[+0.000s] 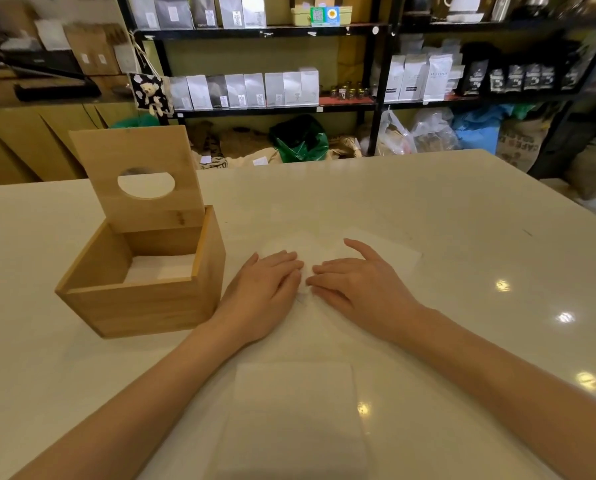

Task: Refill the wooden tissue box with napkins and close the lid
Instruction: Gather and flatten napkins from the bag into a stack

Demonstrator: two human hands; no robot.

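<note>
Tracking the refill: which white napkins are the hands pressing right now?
The loose white napkin beside the wooden box, under both hands; the square stack nearer the camera lies untouched.

Hands flat on a napkin point(319, 258)
Left hand point(263, 292) and right hand point(357, 289) press it on the tabletop point(462, 237), beside the open box point(144, 275).

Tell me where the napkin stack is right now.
Head view: the napkin stack lies at bottom centre on the table, between the forearms, nearer the camera than both hands.

hands point(265, 292) – 2 | wooden box point(144, 292) – 1 | napkin stacks point(293, 420) – 2
</note>
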